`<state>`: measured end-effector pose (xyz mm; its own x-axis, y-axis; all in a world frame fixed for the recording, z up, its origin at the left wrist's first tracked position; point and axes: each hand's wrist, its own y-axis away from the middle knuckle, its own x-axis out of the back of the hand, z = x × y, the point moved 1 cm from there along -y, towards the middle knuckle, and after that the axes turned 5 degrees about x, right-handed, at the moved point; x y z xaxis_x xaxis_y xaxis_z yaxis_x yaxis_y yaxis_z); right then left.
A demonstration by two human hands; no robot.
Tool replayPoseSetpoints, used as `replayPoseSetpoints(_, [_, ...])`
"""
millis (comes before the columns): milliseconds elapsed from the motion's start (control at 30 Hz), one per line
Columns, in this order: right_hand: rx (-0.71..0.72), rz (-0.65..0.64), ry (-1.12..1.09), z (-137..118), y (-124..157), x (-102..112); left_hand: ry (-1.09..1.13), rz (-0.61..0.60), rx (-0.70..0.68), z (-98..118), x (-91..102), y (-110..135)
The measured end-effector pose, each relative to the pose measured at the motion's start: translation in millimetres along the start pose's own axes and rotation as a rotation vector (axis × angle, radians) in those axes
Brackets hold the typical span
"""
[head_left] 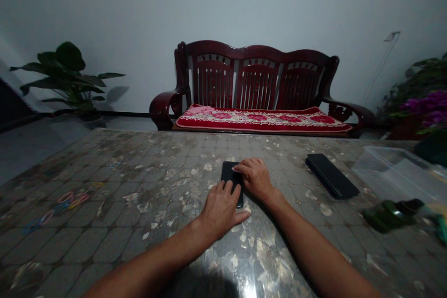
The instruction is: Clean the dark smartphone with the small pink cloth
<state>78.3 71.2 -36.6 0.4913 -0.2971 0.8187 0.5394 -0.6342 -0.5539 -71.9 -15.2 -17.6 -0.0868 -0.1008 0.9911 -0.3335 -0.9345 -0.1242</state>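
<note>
A black smartphone (228, 170) lies flat on the patterned tabletop in front of me. My left hand (220, 204) rests on its lower left part, fingers apart and thumb stretched out to the right over the table. Over the phone's upper right side, my right hand (256, 178) is closed with its fingers together. A small pale bit shows at those fingertips, against the dark screen; what it is cannot be made out. Both hands cover much of the phone.
A dark wallet-like case (331, 175) lies to the right, near a clear plastic box (394, 153) and a green bottle (387, 216) on its side. Several coloured bands (71, 200) lie at left. Beyond the table (167, 149) stands a wooden bench (258, 51).
</note>
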Motion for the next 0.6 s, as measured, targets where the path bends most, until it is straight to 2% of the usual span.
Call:
replayPoseSetpoints(100, [-0.02, -0.065, 0.007, 2.6, -2.9, -3.6, -0.029, -0.007, 0.052, 9.2, -3.8, -1.4])
replayPoseSetpoints(233, [-0.045, -0.117, -0.022, 5.9, -1.7, -5.4, -0.064, -0.015, 0.082, 9.7, -12.4, -3.4])
replayPoseSetpoints(433, [-0.118, -0.133, -0.014, 11.3, 0.0, -4.2, -0.125, -0.023, 0.074, 9.4, -20.2, -4.9])
replayPoseSetpoints(600, [-0.106, -0.081, -0.046, 10.7, -0.1, -1.2, -0.163, -0.011, 0.036, 4.6, -23.0, -2.6])
